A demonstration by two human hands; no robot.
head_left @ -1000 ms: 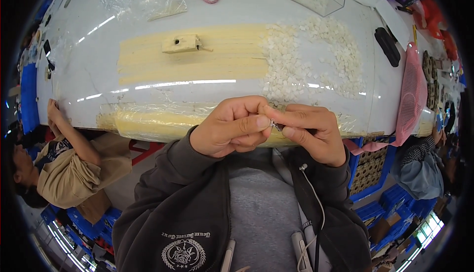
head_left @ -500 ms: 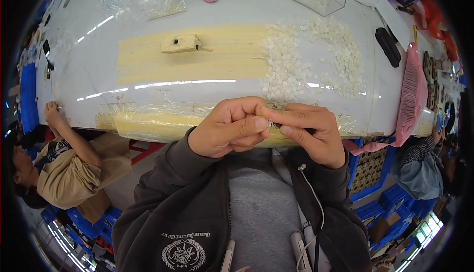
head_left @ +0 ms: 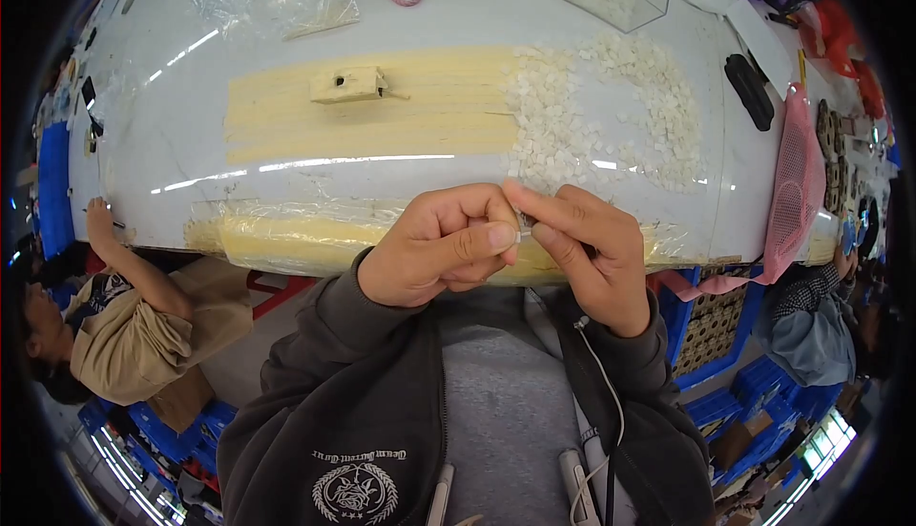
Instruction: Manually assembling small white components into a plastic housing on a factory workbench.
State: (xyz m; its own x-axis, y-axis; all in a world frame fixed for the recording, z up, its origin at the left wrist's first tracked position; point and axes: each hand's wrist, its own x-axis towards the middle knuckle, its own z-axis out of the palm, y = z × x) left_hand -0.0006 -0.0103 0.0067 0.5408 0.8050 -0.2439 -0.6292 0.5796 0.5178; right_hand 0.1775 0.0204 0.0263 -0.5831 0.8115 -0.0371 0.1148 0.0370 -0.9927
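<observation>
Left fingers (head_left: 477, 242) pinch 1 tiny white chip (head_left: 517, 237) above the desk's near edge (head_left: 296, 241); what right fingers (head_left: 563, 211) grip, I cannot tell. Probably light, stiff, brittle: hold its edges gently.

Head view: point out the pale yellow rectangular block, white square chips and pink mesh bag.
Pale yellow rectangular block (head_left: 353, 88), head view: its middle.
White square chips (head_left: 548, 117), head view: left part of the spread.
Pink mesh bag (head_left: 798, 169), head view: its mesh side.

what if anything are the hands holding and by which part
The left hand pinches a small pale piece at the thumb tip; the gripped part is covered by fingers. Whether the right hand holds anything cannot be told.
</observation>
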